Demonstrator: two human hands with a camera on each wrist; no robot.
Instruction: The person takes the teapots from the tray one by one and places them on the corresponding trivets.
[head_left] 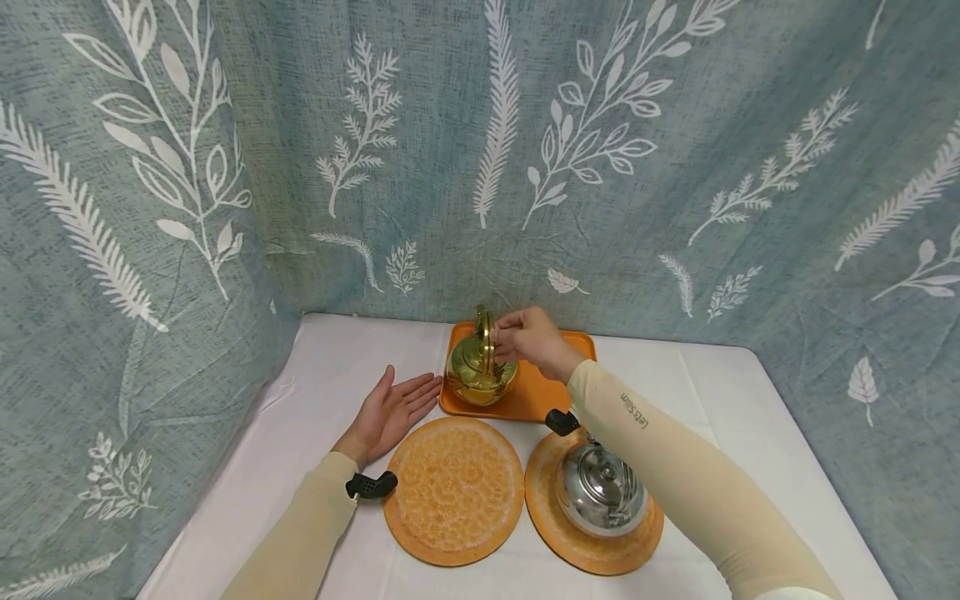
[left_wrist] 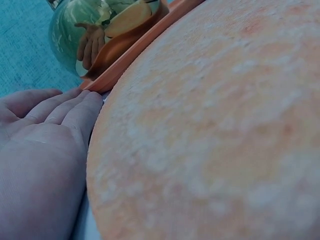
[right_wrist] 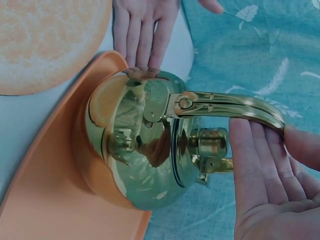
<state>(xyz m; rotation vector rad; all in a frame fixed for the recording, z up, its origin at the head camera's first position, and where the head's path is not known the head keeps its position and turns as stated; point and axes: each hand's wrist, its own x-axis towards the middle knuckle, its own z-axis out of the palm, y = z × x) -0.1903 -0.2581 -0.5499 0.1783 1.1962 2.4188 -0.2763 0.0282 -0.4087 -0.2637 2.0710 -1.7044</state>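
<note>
Pinching the upright handle (right_wrist: 225,106) of the brass-coloured kettle (head_left: 480,383) between thumb and fingers, the right hand (head_left: 531,340) reaches in from the right. The kettle stands at the left end of the orange tray (head_left: 542,398), near the back edge of the white-covered table (head_left: 697,392). The left hand (head_left: 393,412), its grip released and fingers straight, lies with the palm partly turned up just left of the tray; whether the fingertips touch the rim I cannot tell. In front of the tray lie two round orange placemats: the left one (head_left: 453,492) bare, the right one (head_left: 542,492) bearing a lidded silver kettle (head_left: 600,492), partly hidden behind the right sleeve (head_left: 675,467). A grey-green leaf-patterned curtain (head_left: 442,167) hangs behind.
</note>
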